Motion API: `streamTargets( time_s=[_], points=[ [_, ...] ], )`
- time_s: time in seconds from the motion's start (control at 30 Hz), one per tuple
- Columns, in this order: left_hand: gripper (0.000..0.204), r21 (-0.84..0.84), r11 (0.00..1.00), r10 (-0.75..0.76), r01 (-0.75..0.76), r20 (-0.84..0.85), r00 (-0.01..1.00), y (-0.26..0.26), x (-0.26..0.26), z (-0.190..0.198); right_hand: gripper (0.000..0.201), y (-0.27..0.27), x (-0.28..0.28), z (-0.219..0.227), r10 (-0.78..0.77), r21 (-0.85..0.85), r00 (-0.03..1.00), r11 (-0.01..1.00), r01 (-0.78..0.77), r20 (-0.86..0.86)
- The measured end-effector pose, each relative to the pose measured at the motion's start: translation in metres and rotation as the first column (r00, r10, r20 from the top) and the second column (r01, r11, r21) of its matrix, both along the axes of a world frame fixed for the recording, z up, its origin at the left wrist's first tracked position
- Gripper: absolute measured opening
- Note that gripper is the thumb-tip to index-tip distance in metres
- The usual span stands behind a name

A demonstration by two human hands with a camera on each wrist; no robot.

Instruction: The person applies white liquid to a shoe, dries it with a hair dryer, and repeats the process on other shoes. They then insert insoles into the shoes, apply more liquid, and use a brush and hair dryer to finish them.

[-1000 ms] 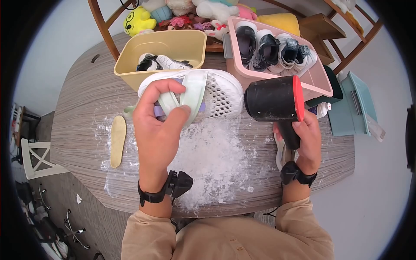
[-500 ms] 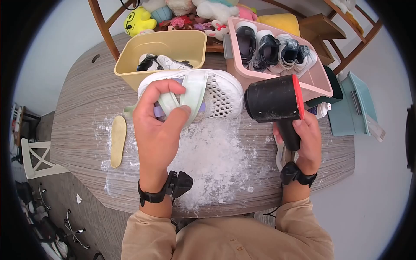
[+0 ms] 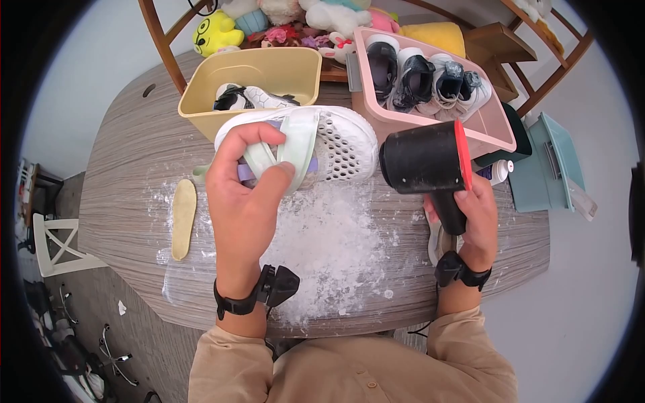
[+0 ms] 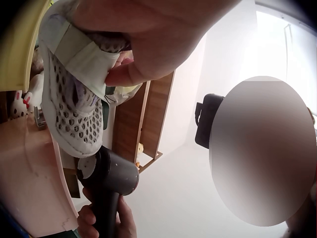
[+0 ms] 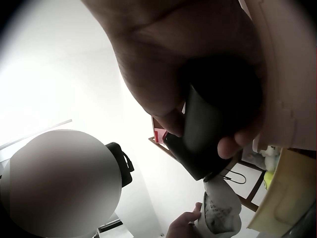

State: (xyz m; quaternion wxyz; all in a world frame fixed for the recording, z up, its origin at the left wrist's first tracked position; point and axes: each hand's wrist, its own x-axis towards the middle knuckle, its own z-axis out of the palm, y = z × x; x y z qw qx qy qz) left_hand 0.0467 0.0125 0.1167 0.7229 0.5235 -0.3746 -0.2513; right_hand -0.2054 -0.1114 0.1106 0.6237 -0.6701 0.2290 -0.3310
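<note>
My left hand (image 3: 243, 201) grips a white sneaker (image 3: 353, 144) by its pale green straps, thumb and fingers pinching them. The shoe is held above the table on its side, its perforated toe pointing right. My right hand (image 3: 478, 215) is wrapped round the handle of a black hair dryer (image 3: 420, 158) with a red rear ring. Its front end faces the toe, close to it. In the left wrist view the dryer (image 4: 119, 171) overlaps the toe of the shoe (image 4: 74, 119). The right wrist view shows the dark handle (image 5: 203, 124) inside the curled fingers.
White powder (image 3: 329, 248) is spread over the wooden table. A yellowish insole (image 3: 183, 218) lies at left, a pale flat piece (image 3: 435, 238) under the right hand. Behind stand a yellow tub (image 3: 269, 62) and a pink tub (image 3: 494, 131) holding shoes. A bottle (image 3: 498, 171) and teal bin (image 3: 537, 174) are at right.
The hair dryer has dipped slightly and tilts a little differently. The shoe and the left hand stay almost where they were.
</note>
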Motion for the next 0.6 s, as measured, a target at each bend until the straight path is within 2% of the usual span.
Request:
streamTargets(
  time_s=[0.07,0.17,0.37,0.47,0.6],
  points=[
    [0.023,-0.01,1.0,0.006,-0.006,-0.02,1.0,-0.0006,-0.0003,0.0001,0.034,0.0003,-0.0043,-0.0012,0.049,-0.033,0.999,0.998,-0.049,0.008],
    [0.023,-0.029,1.0,0.01,-0.01,-0.029,1.0,-0.0018,-0.0007,-0.0006,0.033,0.0035,-0.0041,0.0014,0.043,-0.042,0.999,0.998,-0.044,-0.017],
    [0.022,0.015,1.0,-0.005,0.005,0.011,1.0,-0.0015,-0.0002,-0.0006,0.032,0.0016,0.0012,0.0003,-0.028,-0.016,0.999,0.999,0.028,0.021],
    [0.022,0.011,1.0,-0.006,0.006,0.008,1.0,-0.0019,-0.0009,-0.0004,0.03,-0.0005,0.0009,-0.0025,0.027,-0.052,0.998,0.998,-0.024,0.063],
    [0.022,0.007,1.0,0.005,-0.005,0.012,1.0,-0.0025,-0.0007,-0.0011,0.029,0.0005,-0.003,-0.0004,0.053,-0.094,0.998,0.994,-0.056,-0.034]
  ],
)
